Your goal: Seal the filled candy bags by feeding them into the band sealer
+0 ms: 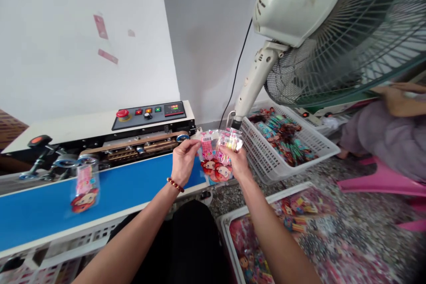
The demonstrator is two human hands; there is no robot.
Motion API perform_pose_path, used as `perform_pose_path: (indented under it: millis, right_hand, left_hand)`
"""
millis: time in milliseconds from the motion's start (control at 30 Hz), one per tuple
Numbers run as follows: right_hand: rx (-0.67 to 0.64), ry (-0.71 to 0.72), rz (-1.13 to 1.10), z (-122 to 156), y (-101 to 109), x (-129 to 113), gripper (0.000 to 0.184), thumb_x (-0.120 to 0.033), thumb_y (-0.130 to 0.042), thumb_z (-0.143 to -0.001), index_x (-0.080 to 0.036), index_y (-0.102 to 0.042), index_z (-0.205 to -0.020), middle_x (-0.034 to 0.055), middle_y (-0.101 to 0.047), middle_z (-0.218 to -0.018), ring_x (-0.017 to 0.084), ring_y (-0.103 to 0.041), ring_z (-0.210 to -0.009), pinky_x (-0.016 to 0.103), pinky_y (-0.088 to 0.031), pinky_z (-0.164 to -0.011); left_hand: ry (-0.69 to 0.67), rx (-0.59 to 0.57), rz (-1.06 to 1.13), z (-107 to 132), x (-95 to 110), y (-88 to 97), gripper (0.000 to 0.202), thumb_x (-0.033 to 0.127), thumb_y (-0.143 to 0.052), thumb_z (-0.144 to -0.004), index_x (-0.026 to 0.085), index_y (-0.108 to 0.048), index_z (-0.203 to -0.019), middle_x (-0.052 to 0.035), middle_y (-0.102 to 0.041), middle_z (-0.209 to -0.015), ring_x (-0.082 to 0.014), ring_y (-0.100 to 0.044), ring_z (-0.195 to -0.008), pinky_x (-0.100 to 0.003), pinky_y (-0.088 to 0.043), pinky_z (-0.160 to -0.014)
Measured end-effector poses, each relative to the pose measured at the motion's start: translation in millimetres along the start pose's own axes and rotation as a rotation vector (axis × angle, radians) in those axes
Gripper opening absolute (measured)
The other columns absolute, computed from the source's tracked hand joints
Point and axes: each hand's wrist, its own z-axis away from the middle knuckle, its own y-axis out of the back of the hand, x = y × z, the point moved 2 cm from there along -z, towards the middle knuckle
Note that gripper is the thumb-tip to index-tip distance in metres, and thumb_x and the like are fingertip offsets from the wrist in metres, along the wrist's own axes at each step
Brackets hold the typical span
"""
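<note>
My left hand (183, 162), with a beaded bracelet at the wrist, pinches the upper left edge of a clear plastic packet (208, 163) printed with a red-haired cartoon figure. A small bunch of similar packets (225, 172) is gripped in my right hand (237, 159), thumb on top. The two hands are close together over the right end of a blue conveyor belt (133, 184). Farther left, another packet (85, 191) hangs from the sealing machine's (156, 140) rollers, its lower part lying on the belt.
A control panel (149, 114) with a red knob sits on the machine. At the right, a large fan (296, 4) stands over a white basket (266, 155) of packets. A crate (229, 230) full of packets is beside my legs. Another person's sleeve (382, 128) and a pink stool (379, 182) are far right.
</note>
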Motion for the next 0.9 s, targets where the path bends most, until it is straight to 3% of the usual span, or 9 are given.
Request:
perform_pose_path:
  millis: [133,233,467,633,733,800,833,900]
  right_hand:
    - [0.153,0.049,-0.016,-4,8,1,0.034,-0.044,-0.083,-0.061,-0.028,-0.073,-0.089,0.0008,-0.079,-0.089,0.03,-0.074,-0.081,0.041,-0.059,-0.074]
    - [0.182,0.046,-0.02,-5,13,-1,0.037,-0.044,-0.083,-0.058,-0.028,-0.072,-0.09,0.0012,-0.079,-0.088,0.031,-0.075,-0.08,0.041,-0.059,-0.073]
    - [0.127,0.042,0.016,-3,8,-2,0.039,-0.042,-0.085,-0.057,-0.025,-0.073,-0.09,0.0008,-0.079,-0.085,0.027,-0.073,-0.073,0.037,-0.057,-0.069]
    - [0.032,-0.002,0.024,1,-5,2,0.04,-0.041,-0.087,-0.057,-0.021,-0.075,-0.089,0.0023,-0.078,-0.081,0.025,-0.071,-0.069,0.034,-0.055,-0.066]
    - [-0.031,-0.041,-0.003,1,-15,2,0.041,-0.038,-0.088,-0.055,-0.02,-0.076,-0.089,0.0022,-0.078,-0.08,0.024,-0.071,-0.068,0.034,-0.055,-0.066]
    - [-0.095,-0.073,-0.026,0,-20,2,0.041,-0.037,-0.088,-0.055,-0.019,-0.076,-0.09,0.0022,-0.077,-0.079,0.023,-0.07,-0.067,0.033,-0.055,-0.066]
    - [-0.132,-0.085,-0.026,-1,-22,2,0.041,-0.038,-0.088,-0.056,-0.019,-0.076,-0.09,0.0024,-0.077,-0.079,0.022,-0.07,-0.068,0.033,-0.055,-0.067]
    - [-0.196,-0.09,0.0,-3,-23,1,0.039,-0.039,-0.086,-0.058,-0.017,-0.077,-0.089,0.0028,-0.077,-0.078,0.022,-0.069,-0.068,0.032,-0.053,-0.067]
  left_hand:
    - [0.256,-0.048,-0.048,-18,-15,3.0,0.02,0.035,-0.071,-0.07,0.015,-0.07,-0.073,-0.0006,-0.061,-0.057,-0.0093,-0.045,-0.043,-0.022,-0.029,-0.043]
    - [0.409,-0.04,-0.201,-32,-28,6.6,0.012,0.026,-0.068,-0.069,0.015,-0.067,-0.063,0.0014,-0.052,-0.045,-0.0092,-0.041,-0.036,-0.022,-0.024,-0.04]
    - [0.389,0.049,-0.473,-46,-29,37.0,0.01,0.018,-0.066,-0.067,0.015,-0.068,-0.057,0.0,-0.054,-0.045,-0.0107,-0.043,-0.038,-0.024,-0.034,-0.044]
    - [0.387,0.07,-0.673,-41,-20,89.8,0.01,0.022,-0.064,-0.071,0.016,-0.072,-0.067,-0.0022,-0.064,-0.057,-0.0145,-0.051,-0.044,-0.027,-0.04,-0.05]
    - [0.284,0.228,-0.796,-23,-14,114.8,0.018,0.034,-0.066,-0.077,0.017,-0.071,-0.078,-0.0058,-0.07,-0.071,-0.0201,-0.062,-0.058,-0.029,-0.044,-0.057]
    - [0.126,0.324,-0.786,-9,-11,111.7,0.023,0.04,-0.063,-0.08,0.018,-0.069,-0.085,-0.0071,-0.073,-0.082,-0.0221,-0.066,-0.07,-0.029,-0.046,-0.062]
    - [0.066,0.286,-0.743,-3,-10,102.3,0.025,0.042,-0.062,-0.082,0.019,-0.068,-0.087,-0.0068,-0.073,-0.084,-0.0218,-0.066,-0.072,-0.028,-0.047,-0.063]
    - [0.045,0.038,-0.604,3,-12,70.8,0.028,0.046,-0.06,-0.083,0.019,-0.069,-0.088,-0.005,-0.073,-0.082,-0.0193,-0.065,-0.065,-0.027,-0.047,-0.061]
